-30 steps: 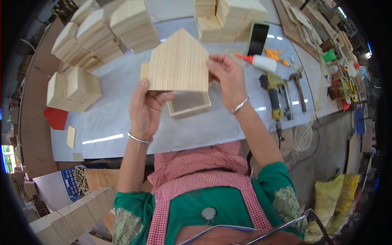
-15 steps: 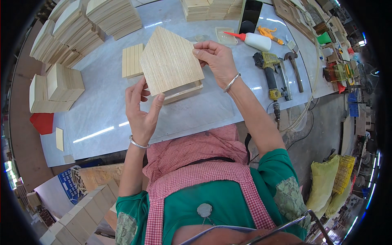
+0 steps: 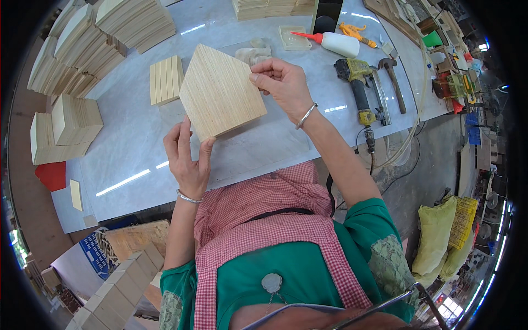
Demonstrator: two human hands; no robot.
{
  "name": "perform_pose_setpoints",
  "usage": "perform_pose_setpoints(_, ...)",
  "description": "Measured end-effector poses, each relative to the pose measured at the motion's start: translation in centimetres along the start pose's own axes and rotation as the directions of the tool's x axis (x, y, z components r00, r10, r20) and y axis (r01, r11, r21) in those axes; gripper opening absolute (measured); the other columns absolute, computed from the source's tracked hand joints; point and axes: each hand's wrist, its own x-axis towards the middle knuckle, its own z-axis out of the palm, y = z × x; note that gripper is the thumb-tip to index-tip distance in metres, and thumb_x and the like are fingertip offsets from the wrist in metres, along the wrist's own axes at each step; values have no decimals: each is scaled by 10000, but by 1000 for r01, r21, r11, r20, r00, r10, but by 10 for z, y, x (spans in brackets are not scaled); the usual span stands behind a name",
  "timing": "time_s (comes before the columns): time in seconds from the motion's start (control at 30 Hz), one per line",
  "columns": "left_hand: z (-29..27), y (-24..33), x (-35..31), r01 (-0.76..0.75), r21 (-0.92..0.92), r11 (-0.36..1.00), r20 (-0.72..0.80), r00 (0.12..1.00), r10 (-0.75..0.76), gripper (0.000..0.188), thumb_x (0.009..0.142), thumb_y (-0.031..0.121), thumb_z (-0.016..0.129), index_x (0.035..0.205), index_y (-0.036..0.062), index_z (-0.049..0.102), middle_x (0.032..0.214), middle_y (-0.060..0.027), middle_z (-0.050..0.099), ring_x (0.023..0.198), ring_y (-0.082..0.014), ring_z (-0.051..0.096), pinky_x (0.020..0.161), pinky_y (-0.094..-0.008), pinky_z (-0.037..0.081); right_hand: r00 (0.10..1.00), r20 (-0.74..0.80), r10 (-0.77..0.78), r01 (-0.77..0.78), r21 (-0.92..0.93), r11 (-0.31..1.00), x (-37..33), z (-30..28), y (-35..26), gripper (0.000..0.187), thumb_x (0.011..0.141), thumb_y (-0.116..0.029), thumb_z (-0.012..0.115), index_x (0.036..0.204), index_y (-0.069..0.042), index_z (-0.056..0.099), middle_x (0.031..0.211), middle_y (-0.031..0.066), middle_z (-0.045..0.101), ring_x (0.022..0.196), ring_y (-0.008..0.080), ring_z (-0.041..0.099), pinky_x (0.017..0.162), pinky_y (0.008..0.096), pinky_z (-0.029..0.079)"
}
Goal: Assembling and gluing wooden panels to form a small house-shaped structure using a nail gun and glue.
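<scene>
A pale house-shaped wooden panel (image 3: pixel 223 93) lies between my hands at the middle of the table, its peak pointing away from me. My left hand (image 3: pixel 187 159) grips its near left corner, fingers along the left edge and thumb at the near edge. At the upper right edge, my right hand (image 3: pixel 283 85) pinches the panel between thumb and fingers. Whatever is beneath the panel is almost wholly hidden; only a dark strip shows under its near edge. Just left of it sits a grooved light wood block (image 3: pixel 166 81).
Stacks of wooden panels (image 3: pixel 135 25) stand at the far left. A white glue bottle (image 3: pixel 340 44) with a red nozzle lies beside a small clear tray (image 3: pixel 295 38). Farther right are a nail gun (image 3: pixel 360 91) with a hose, and a hammer (image 3: pixel 391 82). A crumpled cloth (image 3: pixel 254 54) lies behind the panel.
The panel has come down and turned slightly, covering the open wooden frame that showed beneath its near edge. Both hands moved with it. The whole view has shifted a little.
</scene>
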Motion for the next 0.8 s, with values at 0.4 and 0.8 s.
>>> perform_pose_setpoints(0.4,9,-4,-3,11,-50,999,-2,1000,-11,514,817,139,712,1274,-12,531,1082,-154,538,875,-196,562,671,-288,519,999,11,-41,42,-194,980,6,0,17,160,831,-79,683,966,3,659,848,16,650,748,61,575,702,199,481)
perform_pose_setpoints(0.8,9,-1,-4,73,-112,991,-10,997,-74,434,837,140,693,1226,-2,564,1066,-143,573,828,-185,606,678,-282,544,957,62,-282,270,-540,797,-29,-25,16,153,865,-98,631,987,-8,645,848,45,645,722,87,590,649,230,479)
